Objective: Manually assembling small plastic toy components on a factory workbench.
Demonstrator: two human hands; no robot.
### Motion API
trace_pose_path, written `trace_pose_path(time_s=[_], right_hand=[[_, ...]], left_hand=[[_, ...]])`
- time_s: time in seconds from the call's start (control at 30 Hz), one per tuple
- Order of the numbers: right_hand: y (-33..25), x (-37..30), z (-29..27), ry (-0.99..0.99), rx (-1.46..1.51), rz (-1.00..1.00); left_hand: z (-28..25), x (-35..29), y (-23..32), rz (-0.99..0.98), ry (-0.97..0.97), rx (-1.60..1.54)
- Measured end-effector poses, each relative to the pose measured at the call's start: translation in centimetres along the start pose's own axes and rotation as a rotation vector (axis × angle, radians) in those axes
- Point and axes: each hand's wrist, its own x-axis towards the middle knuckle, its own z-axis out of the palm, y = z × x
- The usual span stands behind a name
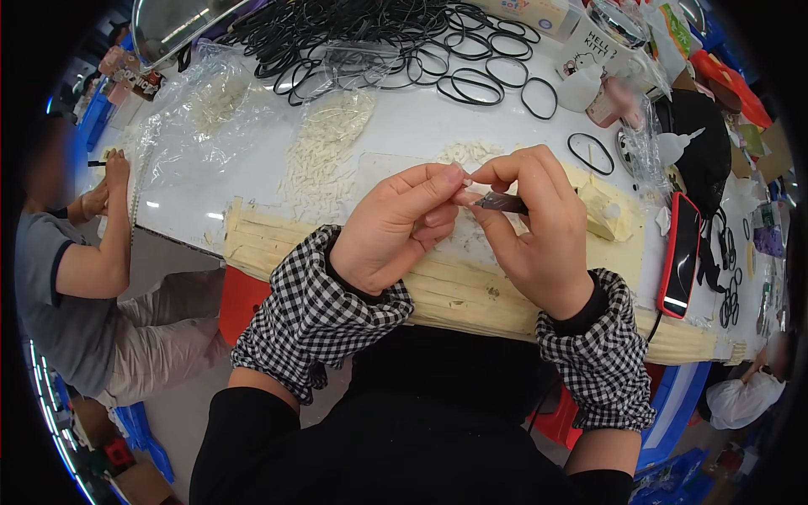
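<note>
Head-worn fisheye (left of pair), looking down at hands, close.

R hand w/ tool nr L hand

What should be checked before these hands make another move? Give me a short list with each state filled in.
1. Small white piece at the left hand's fingertips: ok.
2. Metal tool held in the right hand: ok.
3. Tool's edge clear of the left fingertips: cannot tell; they are close and partly hidden.
4. Checked sleeves back from the fingertips: ok.
5. Phone away from both hands: ok, off to the right.
</note>
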Motion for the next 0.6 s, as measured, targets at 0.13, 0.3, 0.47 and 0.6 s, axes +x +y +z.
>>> trace_pose_path(time_s=[0.13,0.3,0.47,0.6], right_hand=[[0.14,0.12,-0.27,0.047,0.016,-0.032],[0.31,0.12,-0.09,0.09,0.057,-0.089],[0.12,0.1,-0.2,0.061,0.138,-0.051],[-0.04,0.07,-0.2,0.064,0.127,-0.03]], left_hand=[[-0.14,-0.02,-0.27,0.016,-0.013,0.024],[-0.25,-0.2,-0.33,0.006,-0.069,0.056],[0.08,-0.37,-0.03,0.022,-0.074,0.093],[-0.12,-0.3,-0.21,0.035,-0.095,0.124]])
